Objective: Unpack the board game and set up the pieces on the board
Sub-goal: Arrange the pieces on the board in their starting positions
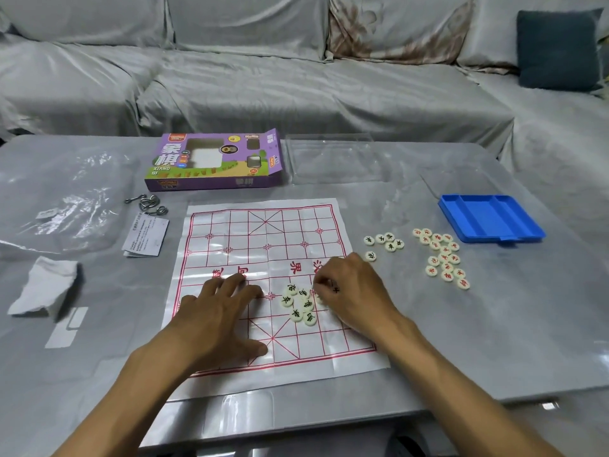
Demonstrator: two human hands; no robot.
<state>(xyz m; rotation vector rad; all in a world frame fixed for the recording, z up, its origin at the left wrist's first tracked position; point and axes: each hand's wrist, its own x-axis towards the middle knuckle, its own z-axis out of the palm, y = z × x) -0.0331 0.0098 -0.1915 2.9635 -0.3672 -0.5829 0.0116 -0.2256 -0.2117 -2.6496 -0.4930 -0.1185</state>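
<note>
right hand (354, 291): curled fingertips hide whatever piece they touch.
leaflet (146, 237): print too small to read.
forearms: cut off by bottom edge.

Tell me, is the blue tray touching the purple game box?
Apart. The head view shows the blue tray at the table's right and the purple game box far to its left, with a clear plastic lid between them.

The white plastic board sheet (263, 258) has a red grid; the rectangular cardboard box (214, 163) is purple, the shallow plastic tray (491, 217) blue.
</note>
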